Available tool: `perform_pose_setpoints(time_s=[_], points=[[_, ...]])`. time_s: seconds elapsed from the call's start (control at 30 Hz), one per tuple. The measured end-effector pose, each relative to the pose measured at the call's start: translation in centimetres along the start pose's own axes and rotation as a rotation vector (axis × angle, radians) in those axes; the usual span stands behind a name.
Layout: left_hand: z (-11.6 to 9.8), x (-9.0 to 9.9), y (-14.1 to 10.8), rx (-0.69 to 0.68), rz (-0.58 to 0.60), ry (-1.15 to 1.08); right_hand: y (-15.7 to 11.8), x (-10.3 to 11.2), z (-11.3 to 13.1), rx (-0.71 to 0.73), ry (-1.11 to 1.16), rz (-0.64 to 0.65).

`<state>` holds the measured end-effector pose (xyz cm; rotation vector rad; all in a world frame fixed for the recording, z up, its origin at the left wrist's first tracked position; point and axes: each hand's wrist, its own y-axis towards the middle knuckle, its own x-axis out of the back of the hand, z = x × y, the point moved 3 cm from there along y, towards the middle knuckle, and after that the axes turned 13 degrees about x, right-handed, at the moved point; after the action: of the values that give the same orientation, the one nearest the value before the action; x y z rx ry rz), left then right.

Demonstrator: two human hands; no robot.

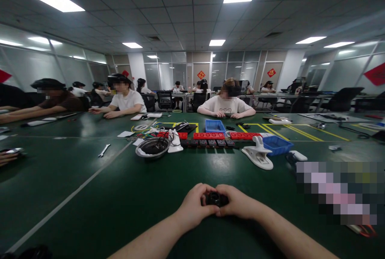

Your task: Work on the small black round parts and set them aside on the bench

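Both hands are closed around a small black object (215, 198) just above or on the green table (144, 215). The object has a round, ring-like face turned towards me, and its exact kind I cannot make out. My left hand (195, 206) wraps its left side, fingers over the top and thumb below. On the other side, my right hand (240, 202) grips it in the same way, with the two thumbs meeting in front. Fingers hide most of its outline.
Farther out stand a metal bowl (152, 155) with black items, red socket strips (209, 135), a white clip base (258, 158) and blue trays (278, 152). A wrench (104, 150) lies left. Across the table sits a person (227, 104); other people work nearby.
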<state>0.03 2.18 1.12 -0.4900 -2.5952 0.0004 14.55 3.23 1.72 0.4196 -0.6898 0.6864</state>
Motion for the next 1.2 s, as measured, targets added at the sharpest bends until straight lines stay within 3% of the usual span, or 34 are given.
perform_pose_setpoints(time_s=[0.23, 0.57, 0.73, 0.9, 1.2], points=[[0.4, -0.2, 0.2, 0.003, -0.024, -0.017, 0.2, -0.3, -0.4, -0.023, -0.043, -0.005], [0.0, -0.2, -0.1, 0.084, -0.167, -0.007, 0.4, -1.6, 1.0, -0.154, -0.533, -0.130], [0.3, -0.2, 0.1, 0.034, -0.084, -0.026, 0.1, -0.7, 1.5, -0.016, -0.338, -0.075], [0.5, -0.2, 0.3, 0.010, -0.025, -0.032, -0.2, 0.5, 1.4, 0.072, -0.084, 0.061], [0.6, -0.3, 0.4, 0.012, -0.046, -0.019, 0.1, 0.5, 0.4, 0.106, -0.007, 0.057]])
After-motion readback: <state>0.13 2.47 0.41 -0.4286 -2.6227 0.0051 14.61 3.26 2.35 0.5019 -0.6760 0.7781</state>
